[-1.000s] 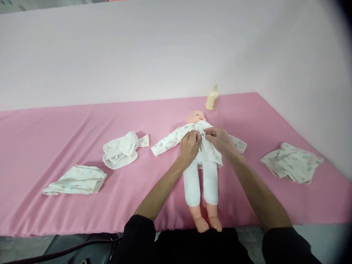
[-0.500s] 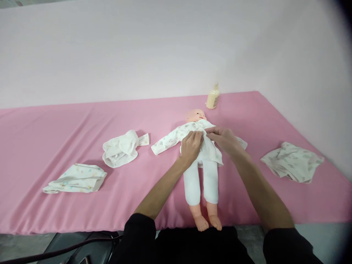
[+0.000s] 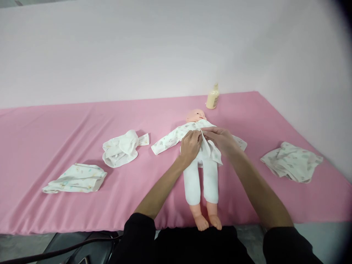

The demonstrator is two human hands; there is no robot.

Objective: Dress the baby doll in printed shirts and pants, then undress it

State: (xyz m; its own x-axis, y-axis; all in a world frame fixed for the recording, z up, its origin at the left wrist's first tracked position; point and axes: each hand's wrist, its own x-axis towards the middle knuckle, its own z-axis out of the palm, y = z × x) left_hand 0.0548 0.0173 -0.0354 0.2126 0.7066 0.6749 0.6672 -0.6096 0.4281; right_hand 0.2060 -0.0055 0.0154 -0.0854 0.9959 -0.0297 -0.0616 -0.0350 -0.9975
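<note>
A baby doll [image 3: 195,116] lies on its back, head toward the wall and bare feet at the table's front edge. It wears a white printed long-sleeved shirt [image 3: 168,140] and white pants [image 3: 191,185]. At the chest, my left hand [image 3: 190,146] is closed, its fingers pinching the front of the shirt. My right hand [image 3: 221,139] meets it from the other side, thumb and fingers pinching the shirt's other edge. The two hands nearly touch, and the bit of cloth between the fingertips is mostly hidden. Below them the shirt's front flap hangs loose over the belly.
A pink cloth [image 3: 132,205] covers the table. Behind the doll's head stands a cream pump bottle [image 3: 212,98]. Folded printed garments lie left [image 3: 77,179] and right [image 3: 292,162], with a bunched white garment [image 3: 121,149] between the left one and the doll. A black chair [image 3: 79,247] stands below.
My right hand has shifted slightly left, closer to my left hand, and the shirt's flap is folded a little differently. The doll and other garments stay put.
</note>
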